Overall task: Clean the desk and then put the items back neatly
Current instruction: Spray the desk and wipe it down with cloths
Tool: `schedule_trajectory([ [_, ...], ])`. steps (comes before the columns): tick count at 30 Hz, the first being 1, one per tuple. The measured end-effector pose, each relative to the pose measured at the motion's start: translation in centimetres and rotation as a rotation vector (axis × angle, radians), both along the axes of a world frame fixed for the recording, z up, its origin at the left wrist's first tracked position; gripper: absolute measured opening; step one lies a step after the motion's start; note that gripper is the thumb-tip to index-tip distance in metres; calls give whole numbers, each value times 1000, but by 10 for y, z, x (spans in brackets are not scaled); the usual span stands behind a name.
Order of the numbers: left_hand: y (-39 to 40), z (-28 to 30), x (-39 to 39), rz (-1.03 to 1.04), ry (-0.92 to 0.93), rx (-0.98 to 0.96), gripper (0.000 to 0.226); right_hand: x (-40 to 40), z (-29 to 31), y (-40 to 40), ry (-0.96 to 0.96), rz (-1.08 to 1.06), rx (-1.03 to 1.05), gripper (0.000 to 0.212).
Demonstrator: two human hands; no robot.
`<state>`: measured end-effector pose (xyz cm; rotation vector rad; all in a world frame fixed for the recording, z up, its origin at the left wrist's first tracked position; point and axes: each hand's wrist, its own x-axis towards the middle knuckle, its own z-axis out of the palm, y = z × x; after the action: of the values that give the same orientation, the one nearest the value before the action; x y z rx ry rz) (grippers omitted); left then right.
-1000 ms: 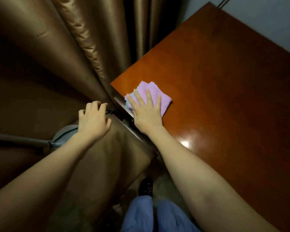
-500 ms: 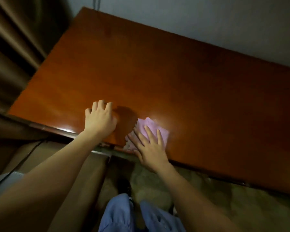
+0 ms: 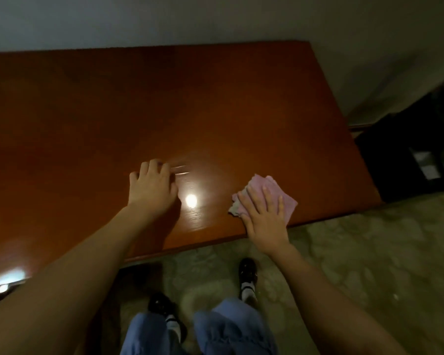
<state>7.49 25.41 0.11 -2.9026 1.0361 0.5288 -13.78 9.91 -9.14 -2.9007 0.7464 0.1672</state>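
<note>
Pressing flat on a folded pink cloth (image 3: 271,194), the right hand (image 3: 263,221) lies with straight, spread fingers at the near edge of the brown desk (image 3: 215,111), toward its right end. The left hand (image 3: 153,189) rests on the desktop to the left of the cloth and apart from it, beside a bright light reflection, its fingers bent loosely and holding nothing. Past the desk's right end stands a dark bin (image 3: 408,155).

One head-worn wide-angle view looks steeply down at the wooden desk (image 3: 215,103). The person's own shoes (image 3: 247,271) appear at the bottom.
</note>
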Motion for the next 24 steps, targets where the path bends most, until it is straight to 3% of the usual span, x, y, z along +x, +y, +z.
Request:
schedule_trajectory([
  [10, -205, -4, -83, -161, 18, -25, 45, -105, 3, -174, 54, -246, 54, 52],
  [14, -267, -6, -105, -220, 59, -35, 48, -127, 11, -214, 63, -225, 100, 63],
  [17, -293, -4, -112, -236, 56, -40, 49, -121, 12, -226, 40, -348, 153, 74],
  [24, -288, 9, -88, -171, 12, 48, 50, -94, 11, -255, 29, -360, 95, 56],
])
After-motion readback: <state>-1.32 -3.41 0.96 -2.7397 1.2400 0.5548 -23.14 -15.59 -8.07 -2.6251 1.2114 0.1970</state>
